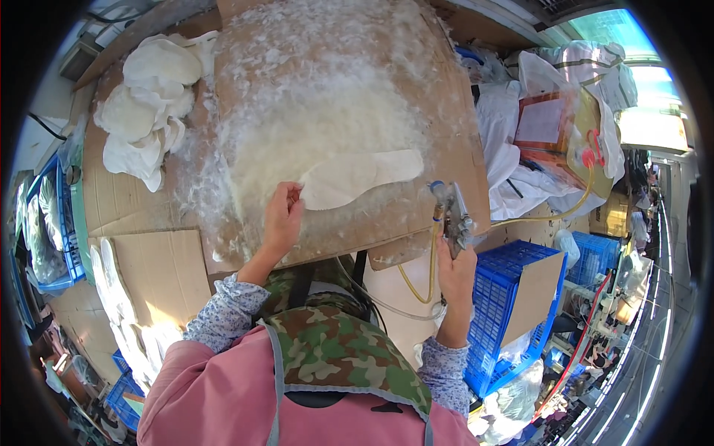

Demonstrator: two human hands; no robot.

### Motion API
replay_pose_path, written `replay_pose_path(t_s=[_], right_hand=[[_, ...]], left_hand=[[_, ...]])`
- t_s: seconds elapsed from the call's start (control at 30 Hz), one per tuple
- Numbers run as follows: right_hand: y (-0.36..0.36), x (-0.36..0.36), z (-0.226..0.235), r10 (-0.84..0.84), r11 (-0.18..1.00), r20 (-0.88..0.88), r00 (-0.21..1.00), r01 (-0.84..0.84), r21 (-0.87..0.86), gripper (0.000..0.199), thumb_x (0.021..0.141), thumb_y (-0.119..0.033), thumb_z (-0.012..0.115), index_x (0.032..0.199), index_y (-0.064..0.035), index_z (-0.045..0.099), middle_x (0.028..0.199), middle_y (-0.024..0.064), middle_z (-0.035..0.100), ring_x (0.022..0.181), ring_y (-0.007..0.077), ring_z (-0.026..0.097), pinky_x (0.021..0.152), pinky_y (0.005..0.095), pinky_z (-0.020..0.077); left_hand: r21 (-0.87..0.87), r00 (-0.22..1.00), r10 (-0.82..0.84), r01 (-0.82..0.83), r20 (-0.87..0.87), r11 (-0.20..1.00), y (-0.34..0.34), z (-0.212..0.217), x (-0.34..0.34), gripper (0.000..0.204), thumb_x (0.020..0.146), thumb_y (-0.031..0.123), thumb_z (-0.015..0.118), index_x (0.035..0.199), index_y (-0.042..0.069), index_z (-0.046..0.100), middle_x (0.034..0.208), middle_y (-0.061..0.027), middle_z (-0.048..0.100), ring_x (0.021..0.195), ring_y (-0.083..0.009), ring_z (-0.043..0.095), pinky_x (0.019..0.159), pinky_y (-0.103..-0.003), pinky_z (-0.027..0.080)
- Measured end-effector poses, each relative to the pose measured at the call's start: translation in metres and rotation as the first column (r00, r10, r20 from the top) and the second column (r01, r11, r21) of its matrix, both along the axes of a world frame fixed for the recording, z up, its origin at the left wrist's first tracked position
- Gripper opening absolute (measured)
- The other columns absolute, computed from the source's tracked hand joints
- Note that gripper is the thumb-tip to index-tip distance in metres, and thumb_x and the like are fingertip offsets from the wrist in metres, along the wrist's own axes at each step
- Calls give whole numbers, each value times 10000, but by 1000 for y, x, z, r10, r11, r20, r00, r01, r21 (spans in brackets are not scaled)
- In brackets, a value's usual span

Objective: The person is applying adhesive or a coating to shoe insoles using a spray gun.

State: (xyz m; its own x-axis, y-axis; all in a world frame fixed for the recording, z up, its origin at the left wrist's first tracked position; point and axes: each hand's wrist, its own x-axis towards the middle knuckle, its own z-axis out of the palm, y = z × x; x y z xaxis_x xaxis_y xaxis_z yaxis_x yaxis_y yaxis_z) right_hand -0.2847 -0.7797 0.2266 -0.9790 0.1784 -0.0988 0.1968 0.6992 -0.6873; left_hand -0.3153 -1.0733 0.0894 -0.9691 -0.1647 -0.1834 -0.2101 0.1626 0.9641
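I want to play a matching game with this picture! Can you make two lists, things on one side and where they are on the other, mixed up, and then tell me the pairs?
Things:
1. flat white sole-shaped piece
2. metal spray gun
3. pile of white sole-shaped pieces
4. blue plastic crate

Places:
A. top left of the cardboard-covered table
B. gripped in the right hand
C. below the table edge, on the right
D. pinched at one end by the left hand

Pairs: 1-D, 2-B, 3-A, 4-C
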Motion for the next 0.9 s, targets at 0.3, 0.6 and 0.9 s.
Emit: replay_pose_path(t_s=[0.3, 0.6, 0.9], right_hand=[[-31, 5, 0, 121, 987, 51, 991, -115, -110, 213, 891, -77, 585, 1078, -3, 515, 757, 141, 590, 659, 240, 579, 618, 330, 456], [-37, 7, -9, 194, 956, 52, 980, -177, -233, 227, 898, -93, 581, 1097, -4, 522, 780, 144, 595, 679, 230, 579, 635, 333, 459], [17, 8, -32, -105, 994, 132, 986, 100, 41, 327, 903, -177, 597, 1176, -6, 540, 864, 165, 651, 828, 288, 638, 745, 373, 477]], left_hand=[[-73, 999, 7, -9, -36, 997, 0, 3, 0, 261, 816, -43, 565, 1069, 9, 532, 865, -85, 598, 705, -151, 540, 665, -276, 453], [-55, 1000, -3, 2, -21, 998, 1, 14, 4, 243, 843, -32, 551, 1083, -1, 528, 868, -36, 575, 719, -69, 535, 666, -220, 434], [39, 999, 11, -9, -32, 999, 5, 19, 3, 240, 847, -9, 555, 1084, 14, 535, 881, -30, 584, 729, -84, 558, 676, -229, 452]])
